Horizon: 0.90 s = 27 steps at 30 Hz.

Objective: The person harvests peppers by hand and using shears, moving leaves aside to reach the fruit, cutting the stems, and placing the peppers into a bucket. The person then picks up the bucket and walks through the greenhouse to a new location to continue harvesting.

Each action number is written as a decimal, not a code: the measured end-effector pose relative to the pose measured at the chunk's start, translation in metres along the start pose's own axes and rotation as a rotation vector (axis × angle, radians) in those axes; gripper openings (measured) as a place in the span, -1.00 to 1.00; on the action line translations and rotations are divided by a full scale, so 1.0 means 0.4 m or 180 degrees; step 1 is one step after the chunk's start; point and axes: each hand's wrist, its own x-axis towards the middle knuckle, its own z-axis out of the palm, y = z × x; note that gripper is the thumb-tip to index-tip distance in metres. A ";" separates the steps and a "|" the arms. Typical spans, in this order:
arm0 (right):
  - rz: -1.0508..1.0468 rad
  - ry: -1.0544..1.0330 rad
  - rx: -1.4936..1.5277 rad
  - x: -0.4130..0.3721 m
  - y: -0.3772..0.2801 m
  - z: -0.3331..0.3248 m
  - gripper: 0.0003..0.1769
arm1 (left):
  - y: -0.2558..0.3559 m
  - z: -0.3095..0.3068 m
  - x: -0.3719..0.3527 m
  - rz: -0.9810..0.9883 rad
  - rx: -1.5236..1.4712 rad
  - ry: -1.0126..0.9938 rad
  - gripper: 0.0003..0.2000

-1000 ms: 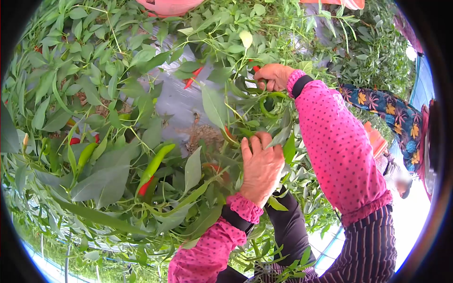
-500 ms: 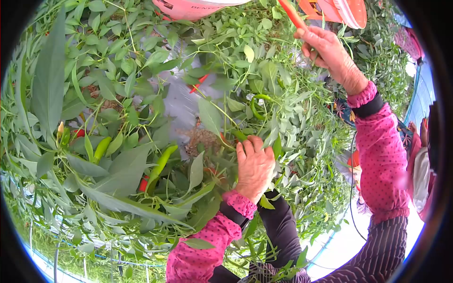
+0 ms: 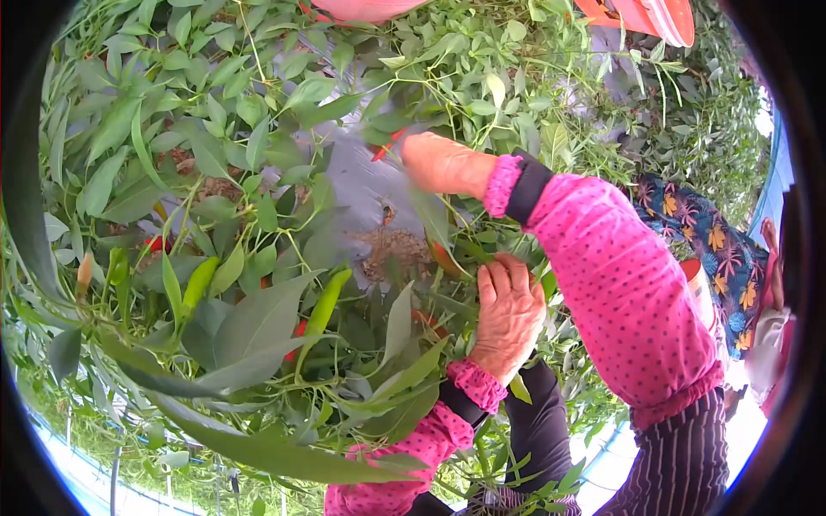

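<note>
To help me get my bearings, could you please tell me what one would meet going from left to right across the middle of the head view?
Small red pepper, shorter green pepper, longer green pepper, left hand, floral-patterned cloth.

Far edge: rounded pink plastic tub, left of an orange plastic basket
Middle: flat grey plastic sheet, among leafy green plants
Sheet's near end: loose brown soil
Beside right hand: slim red pepper
Soil's near left: long green pepper
</note>
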 end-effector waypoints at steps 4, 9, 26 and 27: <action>0.0307 -0.0119 -0.0537 0.144 0.091 0.167 -0.69 | -0.029 0.026 -0.022 0.0308 0.0228 -0.0428 -0.59; 0.0230 0.0335 -0.1789 0.293 0.178 0.328 -0.64 | -0.060 0.076 -0.032 0.0824 0.1937 -0.0384 -0.57; 0.0284 0.2276 -0.0502 0.311 0.248 0.420 -0.64 | 0.027 0.139 -0.044 0.2222 0.7709 0.0141 -0.49; 0.0138 0.2541 -0.0637 0.313 0.251 0.424 -0.67 | 0.028 0.147 -0.046 0.2296 0.8056 0.0182 -0.49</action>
